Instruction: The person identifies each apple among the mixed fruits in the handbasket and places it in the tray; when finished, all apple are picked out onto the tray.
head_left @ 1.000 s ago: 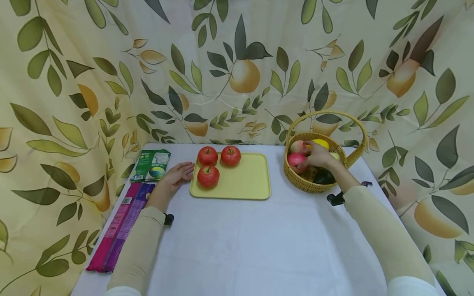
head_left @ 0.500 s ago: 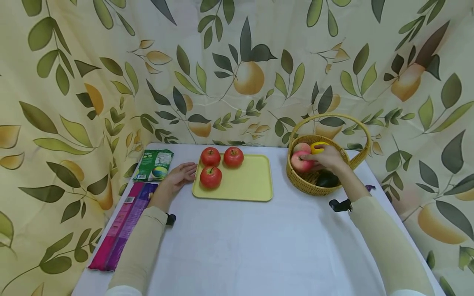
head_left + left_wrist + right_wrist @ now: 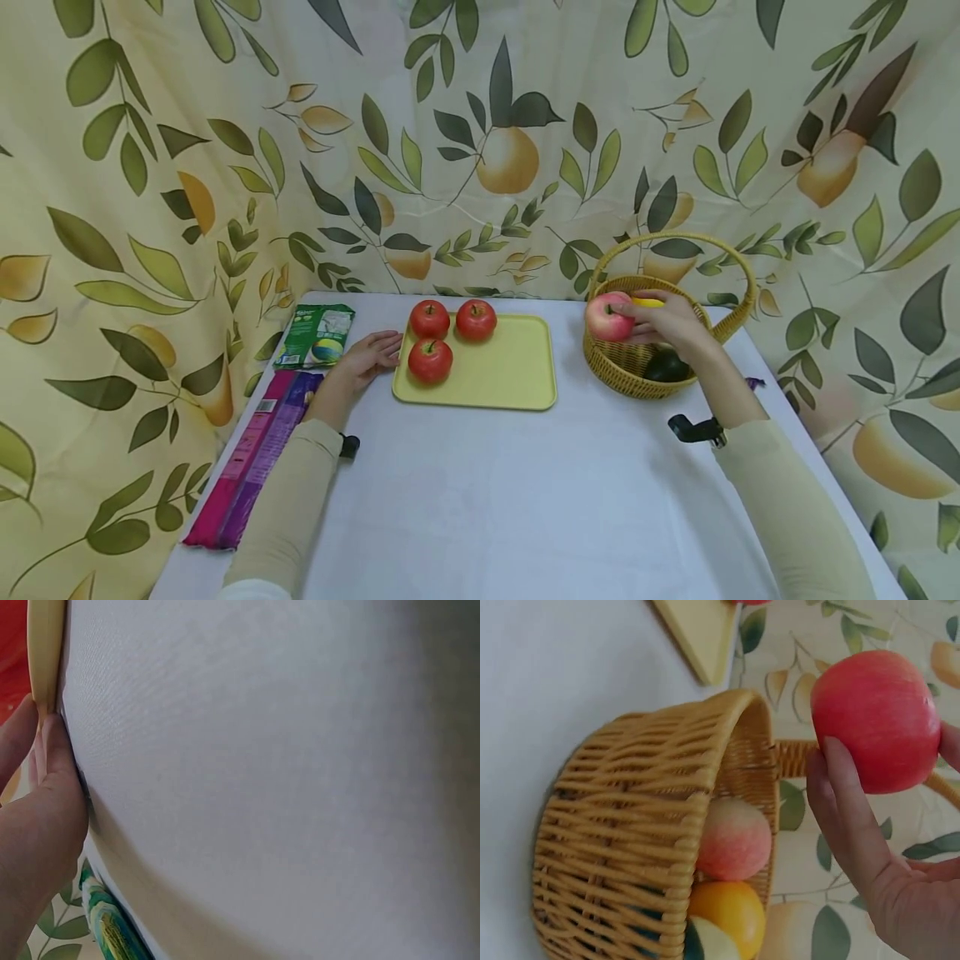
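My right hand [image 3: 672,323] holds a red-pink apple [image 3: 875,720] between thumb and fingers, just above the left side of a wicker basket [image 3: 626,385]. In the basket, the right wrist view shows a peach [image 3: 735,840], an orange-yellow fruit [image 3: 731,915] and part of a pale fruit [image 3: 714,942]. A dark green fruit [image 3: 665,365] shows there in the head view. At the left edge of a yellow tray [image 3: 495,367], my left hand [image 3: 46,817] pinches the rim, thumb on one side and fingers on the other. Several red apples [image 3: 431,361] sit on the tray's left half.
A green packet [image 3: 315,333] lies at the table's back left, close to my left hand. A long pink and purple packet [image 3: 255,458] runs along the left edge, partly under my left forearm. The basket's tall handle [image 3: 738,262] arches over its opening. A patterned curtain [image 3: 480,167] hangs behind.
My right hand has taken hold of the red-pink apple and lifted it up out of the basket. The left hand stays at the tray's edge. The head view has shifted slightly.
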`<state>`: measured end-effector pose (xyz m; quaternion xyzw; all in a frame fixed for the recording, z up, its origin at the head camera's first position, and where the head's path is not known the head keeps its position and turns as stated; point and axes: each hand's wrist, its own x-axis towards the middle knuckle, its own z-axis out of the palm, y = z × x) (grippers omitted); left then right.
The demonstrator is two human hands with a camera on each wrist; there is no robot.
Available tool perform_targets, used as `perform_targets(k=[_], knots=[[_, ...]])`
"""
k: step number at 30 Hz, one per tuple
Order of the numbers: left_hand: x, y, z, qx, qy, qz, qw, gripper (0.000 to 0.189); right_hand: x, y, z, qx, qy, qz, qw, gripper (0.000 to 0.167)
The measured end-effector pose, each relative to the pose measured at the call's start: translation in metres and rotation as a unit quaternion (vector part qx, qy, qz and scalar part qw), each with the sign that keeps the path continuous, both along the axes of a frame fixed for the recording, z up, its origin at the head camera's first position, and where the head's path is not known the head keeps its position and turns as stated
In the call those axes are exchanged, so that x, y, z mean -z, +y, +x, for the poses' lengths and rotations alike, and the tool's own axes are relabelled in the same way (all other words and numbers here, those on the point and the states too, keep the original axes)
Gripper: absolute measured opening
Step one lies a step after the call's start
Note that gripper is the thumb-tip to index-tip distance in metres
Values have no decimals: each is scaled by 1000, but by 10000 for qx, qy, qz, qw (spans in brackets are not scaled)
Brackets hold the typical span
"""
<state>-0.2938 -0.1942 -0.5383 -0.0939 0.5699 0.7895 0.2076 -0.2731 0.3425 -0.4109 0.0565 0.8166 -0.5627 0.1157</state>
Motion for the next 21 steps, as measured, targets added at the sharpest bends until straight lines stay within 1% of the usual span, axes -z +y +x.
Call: perform_targets(k=[6, 10, 15, 21], knots=[[-3, 0, 3, 91, -8, -85, 9999, 80, -7, -15, 7, -254, 67, -157, 9995, 90], [-3, 0, 3, 51, -25, -69, 10000, 79, -6, -28, 7, -378, 147, -291, 9988, 86], [-2, 2, 2, 55, 43, -47, 10000, 80, 2, -48, 7, -522, 199, -471, 9973, 85], [-1, 1, 3, 91, 128, -156, 9998, 79, 20, -74, 6, -727, 96, -930, 9930, 78]])
